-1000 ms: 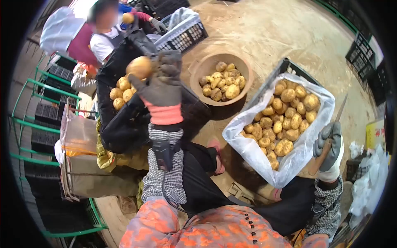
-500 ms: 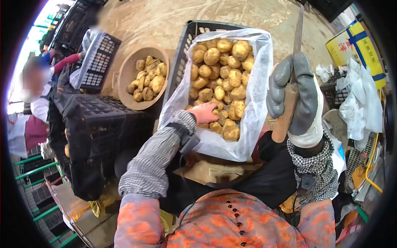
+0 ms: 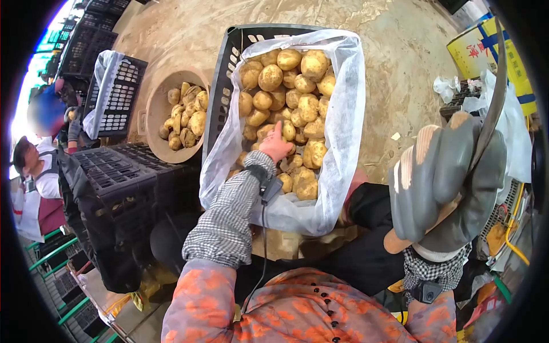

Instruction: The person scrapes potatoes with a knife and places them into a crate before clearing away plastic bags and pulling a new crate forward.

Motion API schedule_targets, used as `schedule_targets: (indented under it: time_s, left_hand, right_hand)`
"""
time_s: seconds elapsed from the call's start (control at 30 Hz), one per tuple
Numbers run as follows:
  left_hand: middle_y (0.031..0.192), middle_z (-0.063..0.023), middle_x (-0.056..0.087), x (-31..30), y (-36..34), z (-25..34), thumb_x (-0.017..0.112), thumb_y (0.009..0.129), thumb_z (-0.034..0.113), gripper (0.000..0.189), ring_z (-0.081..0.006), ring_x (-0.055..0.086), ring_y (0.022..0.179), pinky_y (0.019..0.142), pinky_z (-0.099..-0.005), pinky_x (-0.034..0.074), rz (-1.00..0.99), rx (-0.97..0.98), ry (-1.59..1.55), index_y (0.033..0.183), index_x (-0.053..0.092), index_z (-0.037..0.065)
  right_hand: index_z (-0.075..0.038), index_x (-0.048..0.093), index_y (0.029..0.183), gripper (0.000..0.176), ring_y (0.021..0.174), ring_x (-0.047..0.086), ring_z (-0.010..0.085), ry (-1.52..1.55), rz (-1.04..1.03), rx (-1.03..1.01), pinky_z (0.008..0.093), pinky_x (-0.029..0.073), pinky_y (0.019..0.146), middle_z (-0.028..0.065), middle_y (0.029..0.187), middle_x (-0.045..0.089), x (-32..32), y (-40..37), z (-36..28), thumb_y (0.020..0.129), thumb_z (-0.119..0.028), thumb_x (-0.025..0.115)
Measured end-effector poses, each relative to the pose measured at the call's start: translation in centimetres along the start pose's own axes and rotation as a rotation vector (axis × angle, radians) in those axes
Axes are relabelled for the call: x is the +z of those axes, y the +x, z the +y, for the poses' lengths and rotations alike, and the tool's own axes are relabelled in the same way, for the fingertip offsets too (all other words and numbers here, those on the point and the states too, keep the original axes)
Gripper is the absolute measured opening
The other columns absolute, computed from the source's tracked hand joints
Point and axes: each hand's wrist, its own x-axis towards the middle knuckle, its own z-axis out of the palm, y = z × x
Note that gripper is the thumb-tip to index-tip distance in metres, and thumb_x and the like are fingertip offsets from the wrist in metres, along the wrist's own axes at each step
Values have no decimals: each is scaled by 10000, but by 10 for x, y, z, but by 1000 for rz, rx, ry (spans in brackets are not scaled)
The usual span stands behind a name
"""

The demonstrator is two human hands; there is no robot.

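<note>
A black crate (image 3: 216, 97) lined with white sheeting (image 3: 345, 114) holds many potatoes (image 3: 309, 106). My left hand (image 3: 276, 144) lies over the lower middle of the pile, its index finger stretched onto the potatoes and nothing visibly grasped. On the right, close to the camera, my right hand (image 3: 440, 177) wears a grey-coated glove. It is wrapped round the wooden handle of a knife (image 3: 493, 106), whose long dark blade points up and curves. Left of the crate, a round tan basin (image 3: 153, 120) contains more potatoes, some looking cut or dark.
Black crates (image 3: 103, 171) stand at the left, with a lined crate (image 3: 117, 94) behind them. Two people are farther left, one with a gloved hand (image 3: 74, 130). At the right are a yellow box (image 3: 477, 51) and white plastic bags (image 3: 517, 137). Dusty floor (image 3: 394, 74) surrounds the crate.
My right hand has come nearer the camera with the knife, its blade now leaning right. The left hand has moved slightly farther up the pile, index finger extended. The view has shifted a little.
</note>
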Motion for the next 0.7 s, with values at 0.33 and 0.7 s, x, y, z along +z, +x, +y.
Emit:
schedule_targets:
  time_s: [0.33, 0.7]
  left_hand:
    - [1330, -121, 467, -31, -3, -6, 623, 854, 300, 700, -218, 507, 1180, 974, -332, 426, -303, 116, -958, 1434, 285, 103]
    - [1217, -191, 502, -113, -202, 92, 570, 891, 144, 749, -308, 607, 994, 761, -428, 564, -407, 687, -1626, 1477, 103, 173]
  right_hand:
    - [-48, 429, 759, 438, 332, 397, 150, -175, 16, 114, 252, 370, 306, 62, 524, 412, -3, 9, 2, 1013, -386, 316]
    - [-76, 483, 873, 356, 508, 456, 103, -482, -28, 250, 225, 392, 463, 26, 676, 491, -2, 4, 26, 958, -418, 433]
